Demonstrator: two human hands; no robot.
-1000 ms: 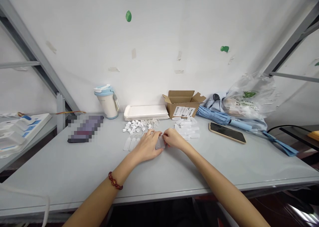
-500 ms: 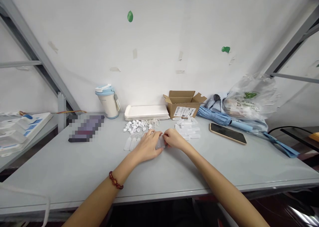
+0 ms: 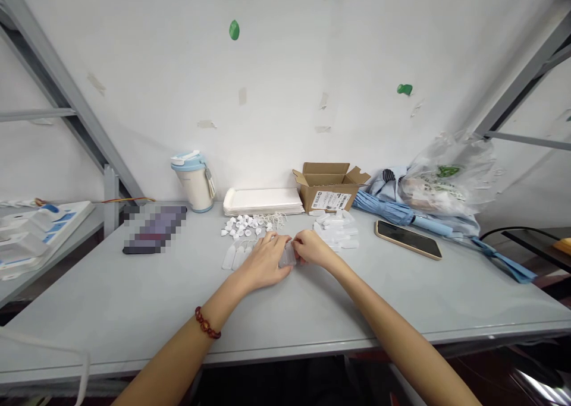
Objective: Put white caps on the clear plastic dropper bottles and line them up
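Observation:
My left hand point(image 3: 265, 258) grips a small clear plastic piece point(image 3: 288, 256) between thumb and fingers, close above the grey table. At the piece's upper end, my right hand point(image 3: 311, 248) is closed in a pinch; what its fingertips hold is hidden. Left of my left hand lies a row of flat clear plastic pieces point(image 3: 229, 257) with thin loops at their tops, partly covered by the hand. Several small white caps point(image 3: 243, 224) are scattered behind it, beside a bundle of white strings point(image 3: 277, 219). Beyond my right hand is a pile of loose clear pieces point(image 3: 336, 230).
A stack of white sheets or envelopes point(image 3: 265, 201) and an open cardboard box point(image 3: 332, 195) stand against the wall. A cup point(image 3: 194, 186) and a pixelated flat object point(image 3: 156, 230) are at left. At right lie a phone point(image 3: 408, 239), a blue umbrella point(image 3: 401, 213) and a plastic bag point(image 3: 450, 180).
Both hands keep nearly the same place and grip. The clear piece in my left hand shifts very slightly to the right.

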